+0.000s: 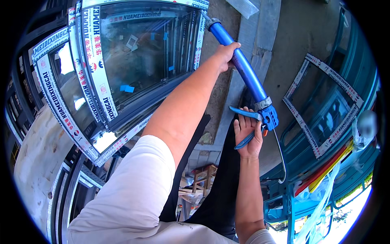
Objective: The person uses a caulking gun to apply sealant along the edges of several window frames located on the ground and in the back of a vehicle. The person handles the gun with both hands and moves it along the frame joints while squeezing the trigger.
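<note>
A blue caulking gun (pixel 245 71) slants across the upper middle, its nozzle end up at the right edge of a glazed window sash (pixel 140 53). My left hand (pixel 226 57) is closed around the barrel near the front. At the gun's rear, my right hand (pixel 248 140) is palm up at the grip, thumb hooked over the handle (pixel 243 141). Its fingers stretch out behind the blue trigger lever (pixel 243 113), not squeezing it. A bent metal plunger rod (pixel 280 156) sticks far out of the back. The nozzle's very tip is hard to make out.
The dark window frame (pixel 97 67), covered with printed protective tape, has an opened sash (pixel 57 93) on the left. Another taped frame (pixel 298 118) leans against teal metalwork (pixel 289 203) at right. A wooden stool (pixel 204 179) stands below, near my legs.
</note>
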{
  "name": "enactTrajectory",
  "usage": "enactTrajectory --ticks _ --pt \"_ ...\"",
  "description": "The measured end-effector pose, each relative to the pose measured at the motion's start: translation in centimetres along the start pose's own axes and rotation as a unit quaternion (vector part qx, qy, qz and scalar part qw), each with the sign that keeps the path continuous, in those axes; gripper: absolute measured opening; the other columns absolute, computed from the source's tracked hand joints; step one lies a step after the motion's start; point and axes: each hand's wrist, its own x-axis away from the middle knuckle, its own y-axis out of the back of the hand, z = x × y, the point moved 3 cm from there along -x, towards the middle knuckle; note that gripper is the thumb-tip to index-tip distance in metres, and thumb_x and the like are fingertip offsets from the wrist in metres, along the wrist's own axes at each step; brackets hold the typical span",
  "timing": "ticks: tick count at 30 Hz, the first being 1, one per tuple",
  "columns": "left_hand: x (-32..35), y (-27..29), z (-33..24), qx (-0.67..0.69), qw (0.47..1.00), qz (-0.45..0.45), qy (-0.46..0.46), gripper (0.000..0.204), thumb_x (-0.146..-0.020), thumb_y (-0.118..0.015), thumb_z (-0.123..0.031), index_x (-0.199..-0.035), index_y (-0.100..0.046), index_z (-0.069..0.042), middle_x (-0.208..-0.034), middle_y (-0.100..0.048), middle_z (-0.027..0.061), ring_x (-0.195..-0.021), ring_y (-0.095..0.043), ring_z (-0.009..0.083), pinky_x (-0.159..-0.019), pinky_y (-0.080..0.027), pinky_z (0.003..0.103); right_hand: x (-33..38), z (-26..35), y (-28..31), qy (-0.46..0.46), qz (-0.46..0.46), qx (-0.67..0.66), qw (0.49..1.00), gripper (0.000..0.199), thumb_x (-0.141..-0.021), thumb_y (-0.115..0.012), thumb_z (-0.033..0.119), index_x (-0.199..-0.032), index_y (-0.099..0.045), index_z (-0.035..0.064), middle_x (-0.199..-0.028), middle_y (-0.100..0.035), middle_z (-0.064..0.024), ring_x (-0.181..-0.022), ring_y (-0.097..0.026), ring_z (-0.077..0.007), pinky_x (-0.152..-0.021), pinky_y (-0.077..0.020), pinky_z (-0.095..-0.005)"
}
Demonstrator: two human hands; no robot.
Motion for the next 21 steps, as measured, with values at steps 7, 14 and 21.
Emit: enactTrajectory --ticks 7,14,21 --pt "-1.3 0.1 -0.7 -0.026 0.999 -0.012 0.017 0.038 -0.09 -0.075 -0.032 -0.109 -0.057 -0.003 -0.097 -0.062 0.0096 -0.089 -0.066 0.0264 -0.081 -0.06 0.053 -1.6 -0.7 0.3 -0.007 0.007 -0.045 0.999 0.054 -0.107 -0.048 0.039 -0.149 -0.045 0.0049 -0.159 -0.041 -0.0138 -0.15 -0.034 -0.032 -0.116 -0.0395 -0.0505" --pt "-1.6 0.5 -0.9 -0.023 0.999 -0.015 0.02 0.037 -0.09 -0.075 -0.031 -0.109 -0.058 -0.003 -0.098 -0.062 0.0089 -0.088 -0.065 0.0261 -0.082 -0.059 0.051 -2.0 -0.7 0.1 -0.007 0.015 -0.043 0.999 0.054 -0.107 -0.048 0.039 -0.149 -0.045 0.0047 -0.159 -0.041 -0.0138 -0.15 -0.035 -0.0323 -0.115 -0.041 -0.0503" --pt "-1.7 0.6 -1.3 -0.025 0.999 -0.015 0.026 0.04 -0.09 -0.075 -0.031 -0.112 -0.058 -0.003 -0.1 -0.063 0.0093 -0.091 -0.065 0.0265 -0.083 -0.059 0.05 -2.2 -0.8 -0.5 -0.005 0.009 -0.051 0.999 0.053 -0.107 -0.049 0.038 -0.147 -0.046 0.0036 -0.159 -0.041 -0.0152 -0.149 -0.035 -0.034 -0.117 -0.0388 -0.052"
